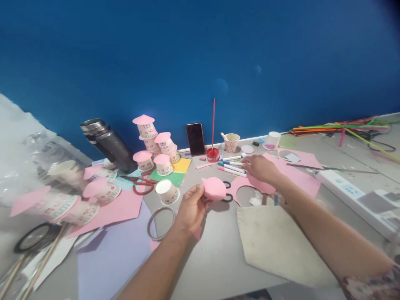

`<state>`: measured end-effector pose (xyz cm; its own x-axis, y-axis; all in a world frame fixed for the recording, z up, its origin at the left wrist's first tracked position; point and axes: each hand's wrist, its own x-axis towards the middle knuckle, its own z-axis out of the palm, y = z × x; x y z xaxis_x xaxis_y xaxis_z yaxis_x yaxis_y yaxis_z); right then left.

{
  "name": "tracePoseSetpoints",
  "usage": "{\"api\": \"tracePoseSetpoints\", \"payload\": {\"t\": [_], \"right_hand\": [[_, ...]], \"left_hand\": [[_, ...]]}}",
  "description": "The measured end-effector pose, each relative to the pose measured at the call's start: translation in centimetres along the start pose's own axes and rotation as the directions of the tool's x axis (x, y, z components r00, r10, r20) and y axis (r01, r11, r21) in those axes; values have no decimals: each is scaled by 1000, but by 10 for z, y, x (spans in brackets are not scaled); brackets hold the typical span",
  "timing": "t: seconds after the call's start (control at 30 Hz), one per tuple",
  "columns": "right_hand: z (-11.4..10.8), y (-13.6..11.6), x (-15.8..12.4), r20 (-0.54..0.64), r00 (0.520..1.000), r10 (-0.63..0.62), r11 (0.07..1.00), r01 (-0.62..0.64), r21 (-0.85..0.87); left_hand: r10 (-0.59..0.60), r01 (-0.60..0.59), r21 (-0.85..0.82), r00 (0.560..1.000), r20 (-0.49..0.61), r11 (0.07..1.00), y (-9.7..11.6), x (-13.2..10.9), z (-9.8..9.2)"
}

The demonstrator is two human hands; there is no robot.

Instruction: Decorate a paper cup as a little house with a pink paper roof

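My left hand [194, 206] pinches a rounded pink paper piece [215, 188] between thumb and fingers, above the table. Behind that piece poke out the black handles of scissors [229, 197]. Over to the right, my right hand [261, 170] is palm down at a group of markers [231, 170], its bent fingertips closed at the end of one marker [234, 163]. Below the right hand lies a pink sheet with a round hole [239, 183]. A plain white paper cup [167, 192] stands left of my left hand, near a grey tape roll [161, 223].
Decorated cups with pink cone roofs [150, 143] stand stacked at the back. A dark flask [109, 143], phone [195, 139] and red paint pot [213, 154] line the blue wall. Red-handled scissors [143, 187] lie left, a cloth [278, 239] in front, a power strip [353, 196] right.
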<state>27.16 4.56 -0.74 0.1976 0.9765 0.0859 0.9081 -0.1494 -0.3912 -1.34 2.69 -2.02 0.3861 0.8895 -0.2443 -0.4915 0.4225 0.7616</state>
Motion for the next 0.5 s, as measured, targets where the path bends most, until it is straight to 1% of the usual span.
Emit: {"api": "tracePoseSetpoints", "payload": {"t": [0.13, 0.23, 0.37, 0.5], "right_hand": [[-11, 6, 1, 75, 995, 66, 986, -54, -157], [-17, 10, 1, 98, 988, 121, 969, -96, -229], [-22, 14, 2, 134, 976, 174, 953, -132, -274], [-27, 15, -1, 183, 967, 180, 950, -122, -287]], "left_hand": [[-28, 26, -36, 998, -48, 999, 3, -3, 5], [-45, 39, -76, 996, -78, 996, 4, -5, 8], [-72, 58, -109, 989, -128, 992, 4, -3, 8], [-73, 52, -148, 987, -145, 988, 4, -2, 8]]}}
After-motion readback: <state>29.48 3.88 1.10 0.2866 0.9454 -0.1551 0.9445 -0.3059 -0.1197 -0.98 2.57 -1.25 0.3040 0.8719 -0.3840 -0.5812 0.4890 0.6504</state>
